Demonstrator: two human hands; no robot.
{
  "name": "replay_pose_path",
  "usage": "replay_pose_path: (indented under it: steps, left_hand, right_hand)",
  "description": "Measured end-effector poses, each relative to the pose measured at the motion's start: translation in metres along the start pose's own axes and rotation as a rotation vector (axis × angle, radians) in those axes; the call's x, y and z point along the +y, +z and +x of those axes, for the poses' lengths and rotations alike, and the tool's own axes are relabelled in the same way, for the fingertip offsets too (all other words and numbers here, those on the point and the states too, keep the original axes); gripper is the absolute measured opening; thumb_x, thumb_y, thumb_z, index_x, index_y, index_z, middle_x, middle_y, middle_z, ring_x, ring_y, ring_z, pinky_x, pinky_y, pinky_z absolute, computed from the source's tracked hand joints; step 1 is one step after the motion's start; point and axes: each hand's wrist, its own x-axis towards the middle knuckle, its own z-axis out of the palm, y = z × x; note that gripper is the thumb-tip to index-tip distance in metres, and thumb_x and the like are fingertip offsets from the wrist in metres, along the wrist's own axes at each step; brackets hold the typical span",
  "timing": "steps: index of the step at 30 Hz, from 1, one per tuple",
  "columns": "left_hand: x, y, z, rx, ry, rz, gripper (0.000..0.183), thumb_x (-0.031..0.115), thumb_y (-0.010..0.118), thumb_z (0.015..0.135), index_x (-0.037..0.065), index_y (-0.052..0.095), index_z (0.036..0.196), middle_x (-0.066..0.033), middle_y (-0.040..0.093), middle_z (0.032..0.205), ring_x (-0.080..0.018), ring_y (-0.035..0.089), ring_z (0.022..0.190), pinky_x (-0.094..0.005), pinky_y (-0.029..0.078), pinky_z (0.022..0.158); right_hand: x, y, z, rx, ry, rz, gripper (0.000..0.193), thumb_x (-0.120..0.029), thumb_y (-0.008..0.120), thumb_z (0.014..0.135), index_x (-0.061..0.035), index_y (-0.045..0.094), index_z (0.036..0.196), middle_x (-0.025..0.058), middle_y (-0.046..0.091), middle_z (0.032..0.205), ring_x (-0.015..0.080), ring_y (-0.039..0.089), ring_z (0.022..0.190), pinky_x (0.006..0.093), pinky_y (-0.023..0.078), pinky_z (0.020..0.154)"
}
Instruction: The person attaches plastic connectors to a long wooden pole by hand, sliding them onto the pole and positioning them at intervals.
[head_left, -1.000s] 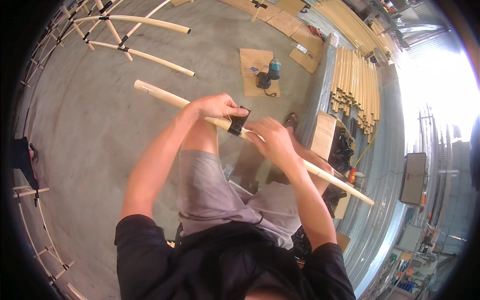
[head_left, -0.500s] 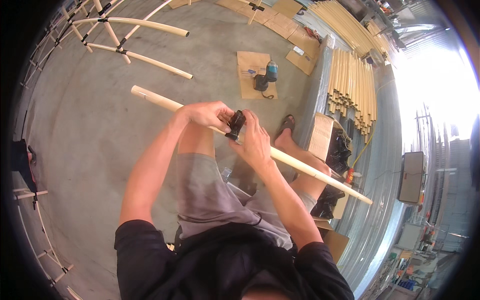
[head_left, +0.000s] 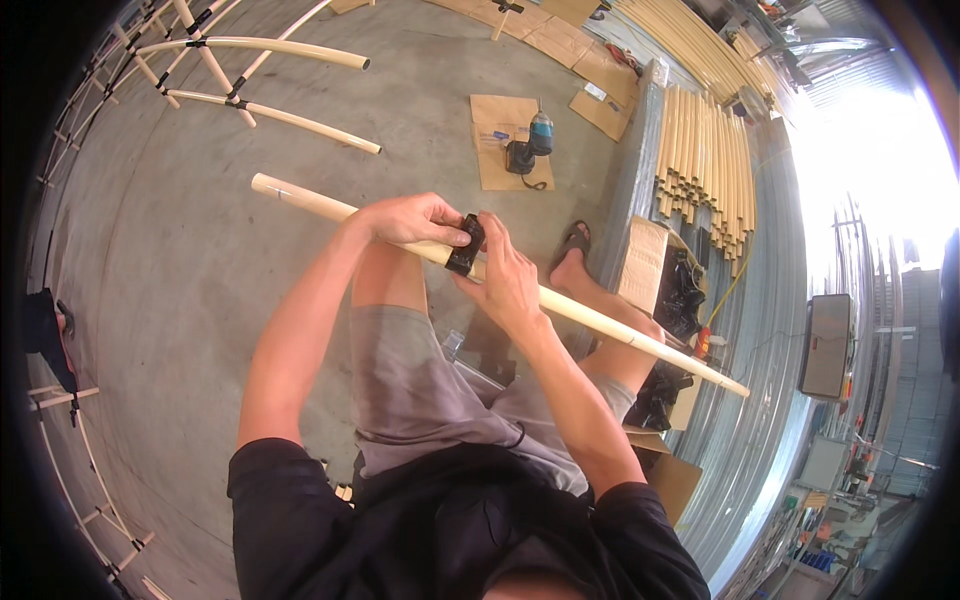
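A long cream pipe (head_left: 600, 325) lies slantwise across my thighs, its open end at the upper left. Around its middle sits a black pipe joint (head_left: 464, 250), pinched from both sides. My left hand (head_left: 408, 219) is closed over the pipe, with thumb and fingertips on the joint's left edge. From the other side my right hand (head_left: 510, 278) closes in, its fingers on the joint's upper right and its thumb near the pipe below. My fingertips cover part of the joint, so how it is fastened cannot be seen.
A cordless drill (head_left: 530, 145) rests on flattened cardboard (head_left: 490, 115) ahead. Assembled pipe frames (head_left: 235, 98) stand at the far left. To the right are stacked cream pipes (head_left: 705, 160) and a cardboard box (head_left: 645, 262) with black joints (head_left: 682, 295).
The black joint has turned from standing tilted above the pipe to lying against it. Both hands remain at the joint and have shifted slightly; the view has moved a little.
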Motion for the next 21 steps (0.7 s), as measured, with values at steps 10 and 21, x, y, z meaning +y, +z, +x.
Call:
replay_pose_path:
  steps: [10,21]
  left_hand:
    - [-0.006,0.016,0.002,0.234,0.086,0.117,0.031,0.024,0.071,0.096,-0.001,0.072,0.114,-0.0024,0.074,0.101,-0.0084,0.062,0.094,-0.0303,0.050,0.089]
    - [-0.008,0.020,0.007,0.339,0.041,0.071,0.028,0.028,0.074,0.093,0.001,0.079,0.100,-0.0031,0.076,0.088,-0.0073,0.065,0.080,-0.0287,0.051,0.080]
  right_hand:
    - [-0.006,-0.004,0.001,0.052,-0.052,-0.021,0.086,-0.023,0.085,0.074,-0.0027,0.039,0.144,0.0179,0.049,0.143,0.0336,0.065,0.110,0.0428,0.055,0.087]
    - [-0.012,-0.030,0.006,0.031,-0.273,-0.096,0.028,-0.008,0.068,0.087,-0.0008,0.061,0.113,0.0112,0.062,0.095,0.0302,0.061,0.089,0.0406,0.050,0.078]
